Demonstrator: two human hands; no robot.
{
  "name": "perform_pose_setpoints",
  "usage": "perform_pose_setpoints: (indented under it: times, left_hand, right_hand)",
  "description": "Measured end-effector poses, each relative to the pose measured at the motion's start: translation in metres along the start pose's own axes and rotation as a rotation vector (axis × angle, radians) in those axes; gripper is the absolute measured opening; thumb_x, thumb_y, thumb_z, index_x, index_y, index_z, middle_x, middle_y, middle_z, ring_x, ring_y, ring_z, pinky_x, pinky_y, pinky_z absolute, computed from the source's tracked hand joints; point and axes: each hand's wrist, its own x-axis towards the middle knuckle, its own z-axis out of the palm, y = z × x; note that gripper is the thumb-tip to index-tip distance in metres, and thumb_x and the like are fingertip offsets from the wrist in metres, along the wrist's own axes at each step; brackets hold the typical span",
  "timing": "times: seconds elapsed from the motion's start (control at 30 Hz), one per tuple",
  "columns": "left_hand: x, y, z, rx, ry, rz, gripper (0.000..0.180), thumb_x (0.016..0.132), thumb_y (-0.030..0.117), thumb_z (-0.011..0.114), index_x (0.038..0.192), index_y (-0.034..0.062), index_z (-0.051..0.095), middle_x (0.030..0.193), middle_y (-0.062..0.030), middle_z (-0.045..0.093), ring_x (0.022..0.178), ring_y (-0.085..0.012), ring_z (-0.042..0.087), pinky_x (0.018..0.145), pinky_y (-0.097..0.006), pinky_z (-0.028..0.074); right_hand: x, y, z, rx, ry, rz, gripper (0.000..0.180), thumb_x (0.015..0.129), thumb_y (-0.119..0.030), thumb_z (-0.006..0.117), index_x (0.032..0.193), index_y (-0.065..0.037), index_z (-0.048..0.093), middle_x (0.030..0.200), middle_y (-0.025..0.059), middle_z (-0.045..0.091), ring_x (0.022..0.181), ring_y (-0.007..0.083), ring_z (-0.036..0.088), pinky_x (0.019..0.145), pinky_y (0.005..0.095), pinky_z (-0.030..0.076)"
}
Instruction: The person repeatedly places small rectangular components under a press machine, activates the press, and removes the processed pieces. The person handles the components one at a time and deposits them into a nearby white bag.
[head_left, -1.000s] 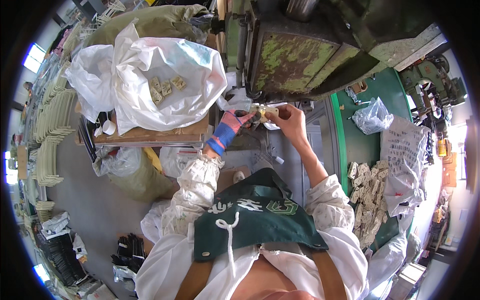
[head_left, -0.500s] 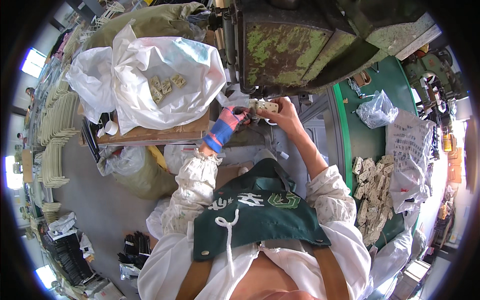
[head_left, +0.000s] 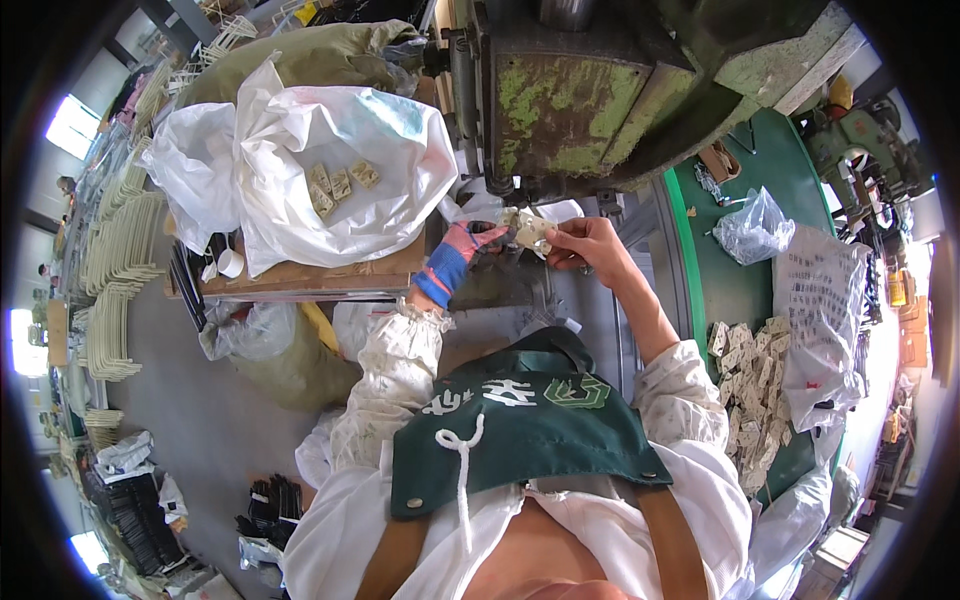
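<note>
Workshop seen from above, with a big green machine [head_left: 590,100] at the top, its paint worn. Both hands meet just below it, pinching a small pale flat piece [head_left: 530,232] between them, likely to steady it. The left hand [head_left: 470,245] wears a red and blue glove; the right hand [head_left: 590,245] is bare, fingers closed on the piece. A white sack [head_left: 330,190] sits open on the wooden table [head_left: 300,280] to the left, keeping similar pieces within reach.

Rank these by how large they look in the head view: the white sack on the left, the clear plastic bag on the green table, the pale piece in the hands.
1. White sack, largest.
2. Clear plastic bag.
3. Pale piece, smallest, held between left hand and right hand.
</note>
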Motion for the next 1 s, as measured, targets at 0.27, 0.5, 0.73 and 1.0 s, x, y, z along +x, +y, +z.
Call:
perform_pose_setpoints:
  times: [0.27,0.5,0.73,1.0]
  left_hand:
    - [-0.010,0.029,0.008,-0.080,-0.013,-0.161,0.018,0.081,0.017,0.070,0.090,0.0017,0.065,0.079,-0.0041,0.065,0.067,-0.0108,0.060,0.057,-0.024,0.047]
    - [-0.025,0.039,0.015,-0.354,-0.108,0.009,0.020,0.083,0.018,0.066,0.095,0.0017,0.063,0.084,-0.0073,0.066,0.069,-0.0119,0.061,0.052,-0.020,0.045]
    - [-0.086,0.031,-0.015,-0.079,-0.008,-0.174,0.029,0.081,0.009,0.064,0.107,-0.0014,0.061,0.087,-0.0046,0.062,0.072,-0.0085,0.058,0.061,-0.022,0.047]
    - [-0.118,-0.027,-0.059,0.709,-0.025,0.370,0.031,0.080,0.005,0.064,0.110,-0.0018,0.062,0.097,-0.0083,0.060,0.076,-0.0161,0.060,0.062,-0.027,0.048]
  right_hand:
    - [0.006,-0.001,-0.005,-0.057,-0.023,-0.011,0.035,0.079,-0.021,0.074,0.092,0.009,0.061,0.075,0.0109,0.065,0.062,0.0160,0.065,0.056,0.0239,0.055]
    - [0.035,0.041,-0.039,0.140,-0.063,-0.069,0.032,0.091,-0.027,0.058,0.094,0.005,0.063,0.079,0.0106,0.067,0.065,0.0138,0.065,0.061,0.0236,0.055]
    - [0.125,0.120,-0.032,-1.460,0.201,-0.455,0.012,0.070,-0.012,0.061,0.074,-0.003,0.068,0.075,0.0197,0.064,0.072,0.0363,0.064,0.062,0.0430,0.051]
    - [0.143,0.145,-0.030,-1.400,0.115,-0.580,0.007,0.065,-0.006,0.062,0.069,-0.001,0.064,0.073,0.0210,0.062,0.071,0.0375,0.063,0.061,0.0436,0.050]
